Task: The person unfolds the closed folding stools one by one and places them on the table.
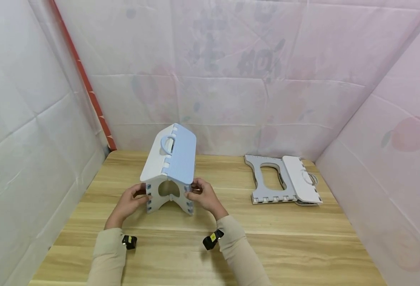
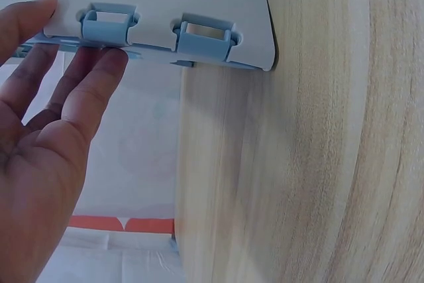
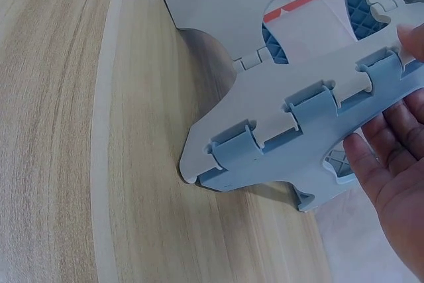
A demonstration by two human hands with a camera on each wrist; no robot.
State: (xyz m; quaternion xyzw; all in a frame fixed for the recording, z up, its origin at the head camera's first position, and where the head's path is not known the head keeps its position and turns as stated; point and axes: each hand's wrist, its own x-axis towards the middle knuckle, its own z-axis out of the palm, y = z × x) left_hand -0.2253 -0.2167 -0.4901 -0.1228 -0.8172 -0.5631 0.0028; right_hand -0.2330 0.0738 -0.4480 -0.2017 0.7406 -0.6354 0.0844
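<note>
A blue and white folding stool (image 1: 182, 155) stands partly folded on the table, its two-part top peaked like a roof and a loop handle (image 1: 167, 145) at the ridge. My left hand (image 1: 128, 203) pinches the left edge of its near leg panel, thumb in front and fingers behind. On the opposite edge, my right hand (image 1: 207, 198) grips the hinged side the same way. Blue hinge knuckles (image 2: 107, 28) run beside the left fingers. In the right wrist view, the leg panel (image 3: 255, 107) bends at its middle joint, and its lower corner is at the wooden surface.
Another folding stool (image 1: 292, 180), grey and white, lies folded flat at the right rear of the wooden table (image 1: 285, 238). Printed sheeting (image 1: 228, 99) walls in the back and both sides. A red strip (image 1: 88, 85) runs down the back left corner.
</note>
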